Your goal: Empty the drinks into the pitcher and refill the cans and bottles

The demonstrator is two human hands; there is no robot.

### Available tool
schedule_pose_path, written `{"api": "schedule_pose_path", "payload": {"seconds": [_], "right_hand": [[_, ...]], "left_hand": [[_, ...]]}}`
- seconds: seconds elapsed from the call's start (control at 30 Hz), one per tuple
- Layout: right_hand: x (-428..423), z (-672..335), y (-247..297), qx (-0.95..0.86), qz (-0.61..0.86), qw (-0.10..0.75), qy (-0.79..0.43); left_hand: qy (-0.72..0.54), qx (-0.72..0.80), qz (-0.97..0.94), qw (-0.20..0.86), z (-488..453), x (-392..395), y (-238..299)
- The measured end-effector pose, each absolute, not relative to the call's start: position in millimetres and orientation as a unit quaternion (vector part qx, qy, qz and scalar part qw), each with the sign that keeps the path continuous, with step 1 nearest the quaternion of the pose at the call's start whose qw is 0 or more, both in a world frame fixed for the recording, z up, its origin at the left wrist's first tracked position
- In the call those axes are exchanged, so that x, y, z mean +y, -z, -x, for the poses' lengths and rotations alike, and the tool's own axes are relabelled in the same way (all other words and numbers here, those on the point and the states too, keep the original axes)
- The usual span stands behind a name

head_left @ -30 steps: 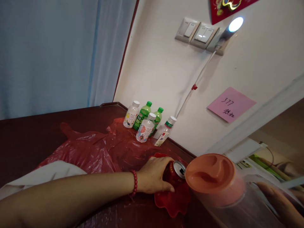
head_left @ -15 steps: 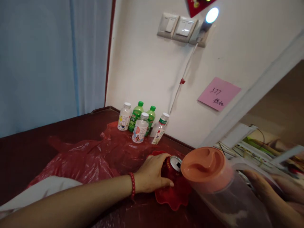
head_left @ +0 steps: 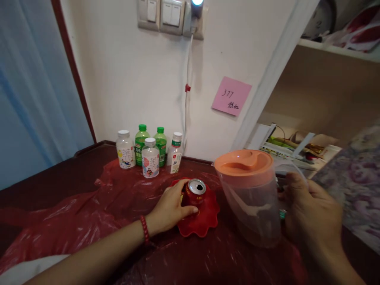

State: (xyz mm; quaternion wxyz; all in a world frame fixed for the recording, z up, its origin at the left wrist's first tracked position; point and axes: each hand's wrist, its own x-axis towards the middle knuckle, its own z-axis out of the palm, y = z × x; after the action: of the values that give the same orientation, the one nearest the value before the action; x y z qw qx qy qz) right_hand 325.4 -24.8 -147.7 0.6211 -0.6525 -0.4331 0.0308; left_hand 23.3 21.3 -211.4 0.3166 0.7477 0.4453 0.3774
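Note:
My left hand point(head_left: 173, 204), with a red bead bracelet at the wrist, is wrapped round an opened red drink can point(head_left: 197, 194). The can stands upright on a red scalloped dish point(head_left: 204, 221). On the right, my right hand point(head_left: 311, 213) grips the handle of a clear plastic pitcher point(head_left: 255, 209) with an orange lid point(head_left: 243, 162). A little brownish liquid seems to lie at the pitcher's bottom. The pitcher is upright, just right of the dish; whether its base touches the table I cannot tell.
Several bottles stand by the wall, among them a white-capped bottle point(head_left: 151, 158) and a green-capped bottle point(head_left: 142, 144). Red plastic film point(head_left: 74, 206) covers part of the dark table. A white cable point(head_left: 187, 111) hangs behind, left of a pink note point(head_left: 231, 96). Shelves point(head_left: 335, 49) are at the right.
The pitcher has gone from tilted beside the can to upright, a little away from it. My view has turned right. The left hand is still on the can.

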Motion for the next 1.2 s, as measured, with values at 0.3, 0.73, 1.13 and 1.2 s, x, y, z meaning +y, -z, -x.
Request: {"api": "schedule_pose_path", "payload": {"seconds": [0.3, 0.73, 1.13, 1.2], "right_hand": [[-11, -320, 168, -0.411, 0.492, 0.756, -0.134], [-5, -315, 172, -0.4, 0.466, 0.78, -0.119], [-5, -313, 161, -0.389, 0.432, 0.794, -0.178], [-6, -316, 156, -0.387, 0.419, 0.797, -0.198]], "left_hand": [[-0.38, 0.437, -0.731, 0.36, -22, 23, 204], [-0.374, 0.422, -0.739, 0.369, -21, 29, 211], [-0.368, 0.419, -0.749, 0.358, -19, 32, 214], [-0.372, 0.424, -0.746, 0.354, -19, 32, 214]]}}
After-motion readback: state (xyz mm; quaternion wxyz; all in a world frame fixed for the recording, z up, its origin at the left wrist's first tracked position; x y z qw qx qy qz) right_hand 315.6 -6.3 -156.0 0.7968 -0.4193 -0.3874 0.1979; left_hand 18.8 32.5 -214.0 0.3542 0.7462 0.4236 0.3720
